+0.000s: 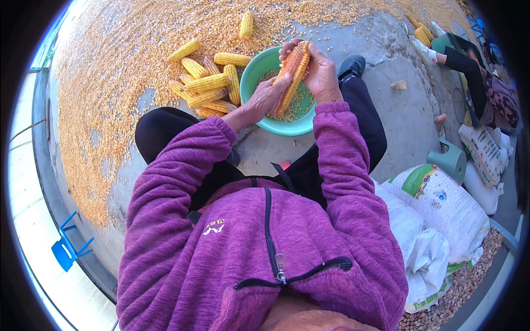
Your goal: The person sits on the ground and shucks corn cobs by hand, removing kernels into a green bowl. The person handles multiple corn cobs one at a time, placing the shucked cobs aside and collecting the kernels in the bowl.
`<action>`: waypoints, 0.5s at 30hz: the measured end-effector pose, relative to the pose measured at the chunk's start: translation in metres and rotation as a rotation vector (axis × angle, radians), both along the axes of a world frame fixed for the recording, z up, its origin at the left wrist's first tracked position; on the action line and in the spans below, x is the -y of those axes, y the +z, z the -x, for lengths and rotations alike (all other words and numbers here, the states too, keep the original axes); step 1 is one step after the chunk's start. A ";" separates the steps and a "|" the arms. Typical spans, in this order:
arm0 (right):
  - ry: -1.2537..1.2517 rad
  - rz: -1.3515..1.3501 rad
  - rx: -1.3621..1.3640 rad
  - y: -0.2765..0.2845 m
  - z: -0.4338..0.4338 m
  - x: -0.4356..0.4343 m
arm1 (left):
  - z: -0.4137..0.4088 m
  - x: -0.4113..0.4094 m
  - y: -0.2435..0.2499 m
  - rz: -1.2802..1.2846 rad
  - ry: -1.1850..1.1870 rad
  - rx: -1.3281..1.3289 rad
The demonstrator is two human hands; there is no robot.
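My left hand (265, 97) grips the near end of a partly shelled corn cob (292, 76). Its reddish core shows along one side, while rows of yellow kernels remain on the other. Around the far end of this cob, my right hand (321, 70) is closed, with fingertips at the bared part. Both hands are over a green plastic basin (290, 131) that stands on the floor between my legs and holds loose kernels (304, 101). Left of the basin lies a pile of yellow corn cobs (207, 85), and one more cob (246, 25) rests farther off.
Loose kernels (103, 82) cover much of the concrete floor. At the right are stuffed white woven sacks (443, 202), a green plastic stool (449, 159) and a seated person (492, 91). A blue chair (64, 252) stands at the far left.
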State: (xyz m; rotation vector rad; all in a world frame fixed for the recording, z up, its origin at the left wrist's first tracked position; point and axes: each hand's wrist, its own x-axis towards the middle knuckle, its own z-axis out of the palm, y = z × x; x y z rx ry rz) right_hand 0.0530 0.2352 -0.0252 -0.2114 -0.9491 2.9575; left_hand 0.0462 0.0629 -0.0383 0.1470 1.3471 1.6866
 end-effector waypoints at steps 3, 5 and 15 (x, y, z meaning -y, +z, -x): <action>0.050 -0.054 -0.040 -0.002 0.000 -0.004 | -0.001 0.001 0.009 -0.047 -0.019 0.069; 0.072 -0.061 -0.054 -0.004 0.000 -0.004 | -0.003 0.001 0.002 -0.040 0.013 0.047; -0.012 -0.210 0.017 -0.015 0.001 0.003 | -0.011 0.000 -0.007 0.037 0.088 -0.216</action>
